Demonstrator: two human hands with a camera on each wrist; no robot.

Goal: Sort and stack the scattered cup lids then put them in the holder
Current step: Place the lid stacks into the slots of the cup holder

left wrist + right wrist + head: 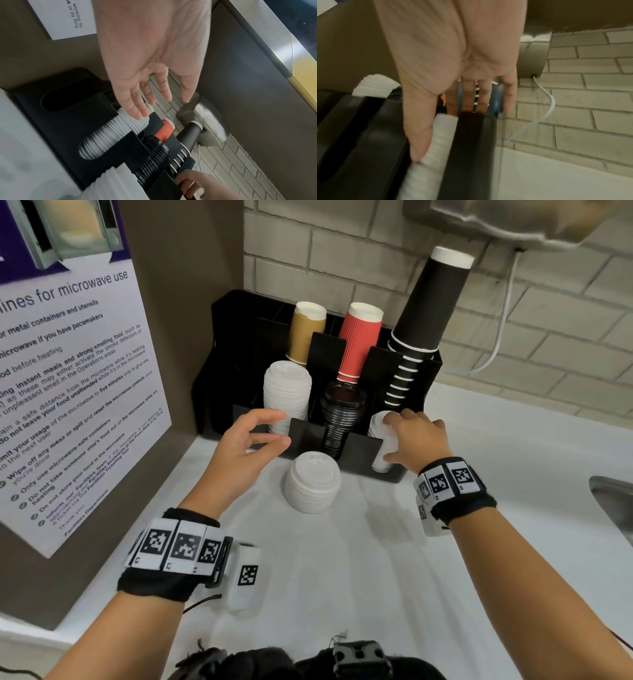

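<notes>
Black holder (363,446) sits at the back of the white counter (376,577), against the brick wall.

Lid stacks, counted: 4 total, 3 white and 1 black.
- White stack 1 (287,392): in the holder's front-left slot, tall.
- Black stack (340,419): front-middle slot.
- White stack 2 (383,440): in the front-right slot, right hand on it.
- White stack 3 (313,482): loose on the counter, just in front of the holder, upright.

Cup stacks in the rear slots: 3, upside down — tan (306,333), red (359,340), black (424,313).

Right hand (412,440): fingers over the top of white stack 2, thumb against its lower side, gripping it in the slot. Right wrist view is blurred but shows the thumb (419,128) lying along the white lids.

Left hand (245,445): hovers in front of the front-left slot, fingers spread and relaxed, thumb apart, holding nothing. Left wrist view confirms: palm bare, fingertips (137,113) near the top of white stack 1; contact can't be told.

Also in view: microwave-use poster (68,405) on the left panel, sink edge (613,498) at right, marker bands on both wrists.
</notes>
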